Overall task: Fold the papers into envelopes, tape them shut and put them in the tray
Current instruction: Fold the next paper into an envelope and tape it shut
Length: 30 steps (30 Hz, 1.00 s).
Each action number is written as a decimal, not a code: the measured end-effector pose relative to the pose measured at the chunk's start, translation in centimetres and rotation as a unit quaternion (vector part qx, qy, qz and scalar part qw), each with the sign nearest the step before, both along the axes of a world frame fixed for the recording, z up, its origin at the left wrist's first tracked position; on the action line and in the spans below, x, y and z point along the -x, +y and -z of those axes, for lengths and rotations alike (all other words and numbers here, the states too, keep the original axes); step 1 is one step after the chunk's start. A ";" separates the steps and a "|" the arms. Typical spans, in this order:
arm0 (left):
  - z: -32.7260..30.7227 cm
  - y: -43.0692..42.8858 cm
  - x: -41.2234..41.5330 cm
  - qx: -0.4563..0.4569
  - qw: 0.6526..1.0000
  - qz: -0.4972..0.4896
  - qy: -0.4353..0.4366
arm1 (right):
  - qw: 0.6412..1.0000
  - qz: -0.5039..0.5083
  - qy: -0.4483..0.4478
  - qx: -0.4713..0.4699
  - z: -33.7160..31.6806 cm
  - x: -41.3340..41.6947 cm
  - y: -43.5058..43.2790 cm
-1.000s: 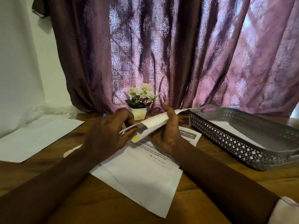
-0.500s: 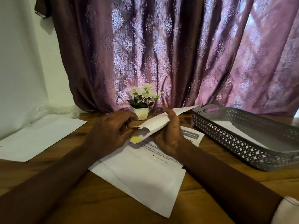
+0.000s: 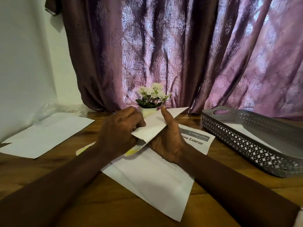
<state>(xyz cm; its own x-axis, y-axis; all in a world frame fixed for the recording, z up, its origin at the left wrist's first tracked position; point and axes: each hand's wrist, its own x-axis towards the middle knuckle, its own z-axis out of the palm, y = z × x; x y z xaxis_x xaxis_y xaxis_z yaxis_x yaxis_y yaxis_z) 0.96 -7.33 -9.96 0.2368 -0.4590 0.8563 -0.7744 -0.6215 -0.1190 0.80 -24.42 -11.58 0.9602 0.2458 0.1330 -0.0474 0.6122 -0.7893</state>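
A folded white paper is held up above the table between both hands, its pointed end aimed to the upper right. My left hand pinches its left end with curled fingers. My right hand cradles it from beneath, palm up, thumb pressed on top. Under the hands lie flat white sheets, one printed with black text. Something yellow shows just below my left hand. The grey perforated tray stands at the right with a white paper inside.
More white sheets lie on the wooden table at the left. A small white pot of white flowers stands behind the hands, before a purple patterned curtain. A white wall fills the left.
The folded paper has been raised and tilted, its point now higher and further right. My left hand has closed in toward the fold. The view has tilted up slightly.
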 end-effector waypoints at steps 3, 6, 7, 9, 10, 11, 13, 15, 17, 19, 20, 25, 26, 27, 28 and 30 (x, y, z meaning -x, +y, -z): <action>0.3 0.0 -0.1 0.021 1.000 0.012 -0.006 | 0.997 0.046 -0.003 -0.054 -0.3 -0.9 -0.8; 0.3 0.0 -0.1 0.004 0.999 0.045 0.000 | 0.991 0.109 0.018 -0.081 -0.5 -1.4 -2.2; 0.3 0.0 -0.1 -0.021 0.998 0.059 0.016 | 0.989 0.120 0.031 -0.082 -0.5 -1.5 -2.6; 0.4 0.2 0.0 -0.067 0.993 0.075 0.056 | 0.987 0.130 0.050 -0.080 -0.6 -1.4 -3.1; 0.5 0.3 0.0 -0.082 0.992 0.072 0.064 | 0.986 0.133 0.053 -0.081 -0.6 -1.3 -3.3; 0.5 0.2 -0.1 -0.089 0.992 0.065 0.061 | 0.986 0.136 0.053 -0.081 -0.7 -1.4 -3.3; 0.6 0.0 0.1 -0.079 0.995 0.050 0.029 | 0.986 0.137 0.053 -0.080 -0.5 -1.4 -3.0; 0.5 -0.4 0.2 -0.050 0.998 0.033 -0.004 | 0.987 0.133 0.059 -0.071 -0.4 -1.3 -2.3; 0.4 -0.6 0.3 -0.029 0.999 0.021 -0.006 | 0.988 0.130 0.070 -0.055 -0.2 -1.2 -1.8; 0.4 -0.3 -0.1 -0.034 0.998 0.039 0.034 | 0.987 0.134 0.086 -0.038 -0.4 -1.1 -1.6; 0.3 0.0 -0.3 -0.044 0.996 0.054 0.059 | 0.985 0.139 0.092 -0.034 -0.6 -1.1 -1.7; 0.5 0.7 -0.8 -0.128 0.983 0.077 0.104 | 0.974 0.195 0.109 -0.030 -1.1 -1.8 -3.5; 0.7 0.6 -0.7 -0.129 0.983 0.077 0.108 | 0.972 0.205 0.111 -0.023 -1.1 -1.9 -3.9; 0.7 0.5 -0.6 -0.125 0.983 0.079 0.110 | 0.969 0.220 0.112 -0.017 -1.2 -2.0 -4.1; 0.8 0.3 -0.4 -0.114 0.983 0.084 0.113 | 0.965 0.236 0.114 -0.012 -1.2 -2.0 -4.4; 0.7 0.0 -0.3 -0.084 0.982 0.108 0.130 | 0.959 0.261 0.115 0.001 -1.1 -2.2 -4.8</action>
<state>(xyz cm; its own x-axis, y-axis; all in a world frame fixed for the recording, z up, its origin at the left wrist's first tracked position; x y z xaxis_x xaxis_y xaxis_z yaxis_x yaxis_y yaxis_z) 1.21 -7.33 -10.70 0.3196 -0.6516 0.6880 -0.9036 -0.4282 0.0142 2.98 -29.24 -10.46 0.9564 -0.2753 -0.0977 0.0912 0.5990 -0.7955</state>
